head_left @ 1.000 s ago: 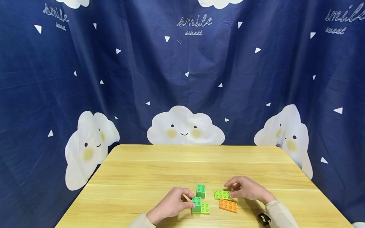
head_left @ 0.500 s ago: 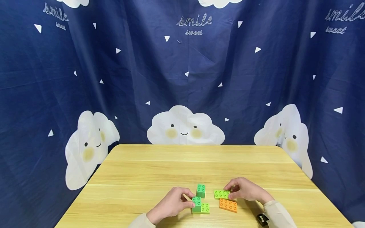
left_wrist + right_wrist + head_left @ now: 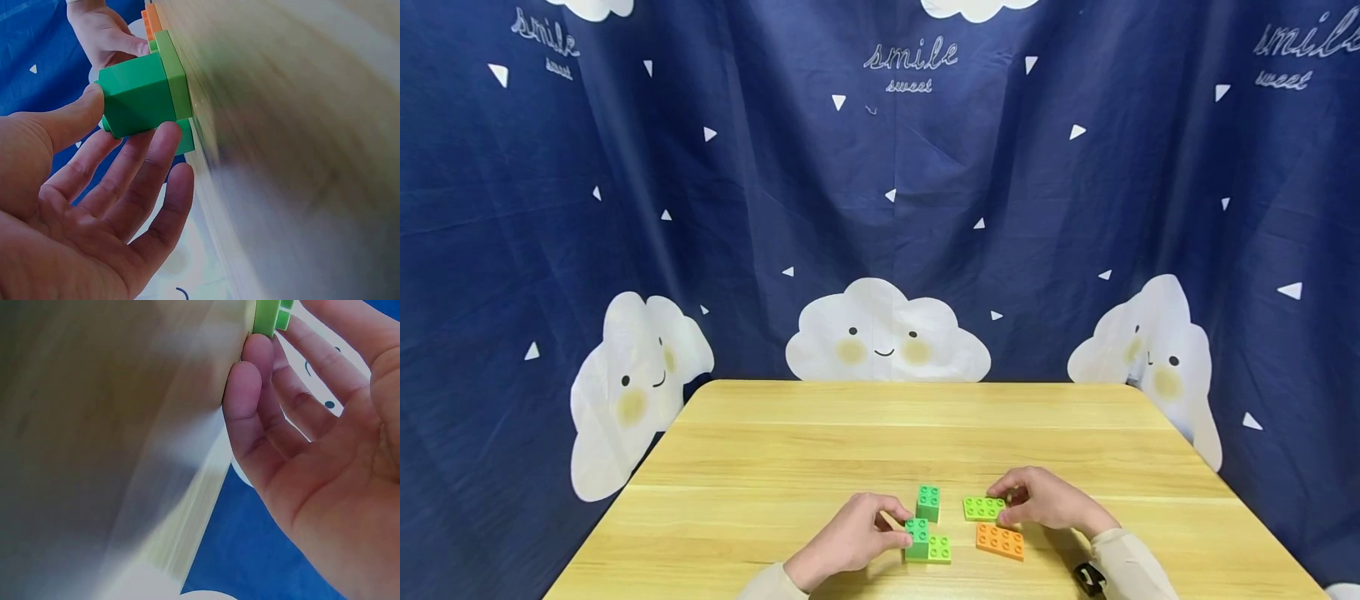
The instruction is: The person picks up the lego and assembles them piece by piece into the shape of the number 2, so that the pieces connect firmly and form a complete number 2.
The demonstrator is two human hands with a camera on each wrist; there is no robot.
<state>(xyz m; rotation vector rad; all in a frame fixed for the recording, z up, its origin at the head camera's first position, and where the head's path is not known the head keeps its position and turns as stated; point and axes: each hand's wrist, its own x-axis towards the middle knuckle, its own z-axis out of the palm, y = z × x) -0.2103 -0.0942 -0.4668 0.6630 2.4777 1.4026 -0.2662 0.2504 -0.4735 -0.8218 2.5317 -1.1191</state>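
Observation:
In the head view my left hand [image 3: 861, 533] pinches a dark green building brick [image 3: 917, 539] between thumb and fingers. That brick sits on one end of a flat lime building brick [image 3: 940, 549]; the left wrist view shows the green brick [image 3: 137, 94] with the thumb on one side and fingertips on the other. Just behind stands a second green brick [image 3: 928, 505]. My right hand [image 3: 1047, 502] grips the right end of another flat lime brick [image 3: 981, 508], its fingers [image 3: 242, 394] low along the tabletop. An orange flat brick [image 3: 1000, 542] lies in front of it.
The wooden table [image 3: 820, 433] carries all the bricks near its front. Behind it hangs a dark blue curtain [image 3: 737, 208] with clouds and triangles. A black object [image 3: 1088, 577] is at the right wrist.
My right thumb and fingers have come in on the end of the lime brick, which has shifted slightly away from the orange one. The left hand has stayed put on its brick.

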